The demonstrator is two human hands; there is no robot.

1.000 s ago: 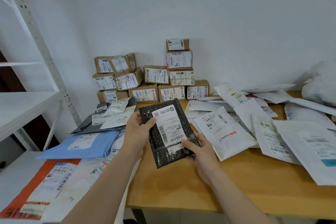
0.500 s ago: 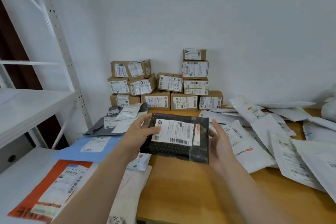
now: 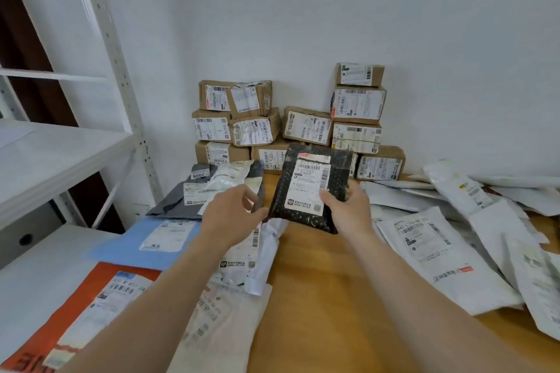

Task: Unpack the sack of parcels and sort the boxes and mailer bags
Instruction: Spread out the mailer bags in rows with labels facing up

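Observation:
A black bubble mailer [image 3: 306, 215] with a white shipping label is held upright above the wooden table [image 3: 327, 306]. My right hand [image 3: 348, 209] grips its right lower edge, thumb on the label. My left hand [image 3: 233, 215] is just left of the mailer, fingers curled and apart from it, holding nothing. Brown cardboard boxes [image 3: 306, 124] are stacked against the wall behind. White mailer bags [image 3: 439, 254] lie spread on the right of the table. More mailer bags lie on the left: grey [image 3: 172, 206], blue [image 3: 133, 245], orange [image 3: 51, 327] and white [image 3: 224, 327].
A white metal shelf rack [image 3: 60, 154] stands at the left with a slanted perforated post [image 3: 121, 70]. A lower white surface [image 3: 39, 275] carries the left-hand bags. The white wall [image 3: 303, 9] closes the back.
The black mailer has been turned from lying sideways to upright and lifted towards the boxes. My left hand has let go of it; only the right hand holds it.

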